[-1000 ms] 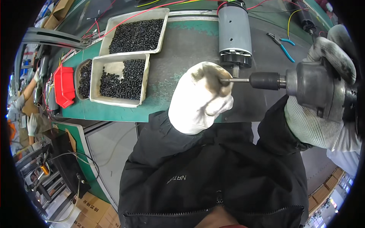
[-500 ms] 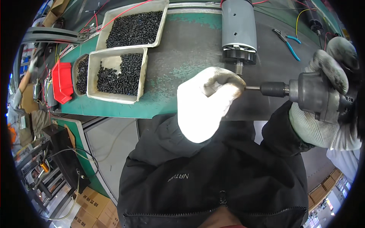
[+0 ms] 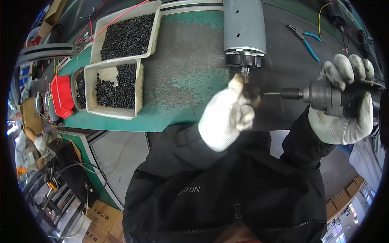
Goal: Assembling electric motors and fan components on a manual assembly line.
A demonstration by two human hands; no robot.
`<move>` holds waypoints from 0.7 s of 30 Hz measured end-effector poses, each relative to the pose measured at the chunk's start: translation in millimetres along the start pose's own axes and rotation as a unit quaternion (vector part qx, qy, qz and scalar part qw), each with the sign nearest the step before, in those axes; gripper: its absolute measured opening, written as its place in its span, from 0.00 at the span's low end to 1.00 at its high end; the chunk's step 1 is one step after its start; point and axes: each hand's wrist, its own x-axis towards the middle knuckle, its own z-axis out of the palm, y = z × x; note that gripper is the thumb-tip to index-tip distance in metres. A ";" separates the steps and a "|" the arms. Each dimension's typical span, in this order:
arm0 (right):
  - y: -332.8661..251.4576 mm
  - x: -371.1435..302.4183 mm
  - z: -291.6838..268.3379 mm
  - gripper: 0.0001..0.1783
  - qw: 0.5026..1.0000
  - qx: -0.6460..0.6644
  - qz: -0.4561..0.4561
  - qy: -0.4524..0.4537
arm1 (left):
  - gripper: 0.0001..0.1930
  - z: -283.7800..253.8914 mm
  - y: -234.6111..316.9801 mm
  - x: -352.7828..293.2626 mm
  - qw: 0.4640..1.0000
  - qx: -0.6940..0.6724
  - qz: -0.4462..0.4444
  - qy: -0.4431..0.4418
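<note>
My right hand (image 3: 342, 77), in a dirty white glove, is wrapped round a dark grey power screwdriver (image 3: 318, 96). Its thin bit (image 3: 271, 93) points left. Just short of the bit's tip is my left hand (image 3: 223, 117), gloved in white, with one finger raised and the others curled. A dark smear at its fingertips is too blurred to name. Right above that hand, a threaded shaft (image 3: 245, 75) sticks out of the black end ring (image 3: 244, 60) of a grey cylindrical motor housing (image 3: 244, 26); whether the raised finger touches the shaft I cannot tell.
Two whitish bins (image 3: 139, 87) hold small black parts, beside a smaller tub (image 3: 80, 91) and a red tray (image 3: 60, 97). Blue-handled pliers (image 3: 307, 42) lie right of the housing. Red wires cross the far left. Another person's hand (image 3: 41, 143) shows at far left.
My left hand has come off the screwdriver bit, turning with one finger raised toward the shaft. The bit's tip now shows bare. My right hand still holds the screwdriver; the view has shifted slightly.
</note>
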 end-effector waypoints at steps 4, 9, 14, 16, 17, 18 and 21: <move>0.9 8.5 -20.9 0.23 0.999 0.000 -0.008 -0.042 | 0.17 7.9 -6.3 21.5 0.996 -0.006 0.085 0.034; 13.4 10.3 -15.9 0.22 0.998 -0.045 -0.032 -0.004 | 0.23 -13.9 -15.3 31.4 0.956 -0.256 -0.046 -0.136; 19.3 10.7 -32.7 0.20 0.999 -0.027 -0.019 -0.035 | 0.24 -20.9 -14.7 38.8 0.951 -0.243 -0.044 -0.188; 25.4 9.3 -30.2 0.20 0.998 -0.041 -0.026 -0.041 | 0.24 -20.3 -14.9 39.5 0.950 -0.249 -0.047 -0.181; 27.5 9.0 -30.1 0.20 0.998 -0.050 -0.028 -0.040 | 0.24 -21.2 -14.9 40.3 0.950 -0.250 -0.048 -0.182; 29.6 8.3 -29.7 0.20 0.997 -0.059 -0.032 -0.039 | 0.23 -22.7 -15.1 41.2 0.949 -0.248 -0.045 -0.191; 39.3 7.5 -27.9 0.21 0.995 -0.073 -0.022 -0.072 | 0.23 -25.2 -13.5 38.9 0.950 -0.246 -0.039 -0.188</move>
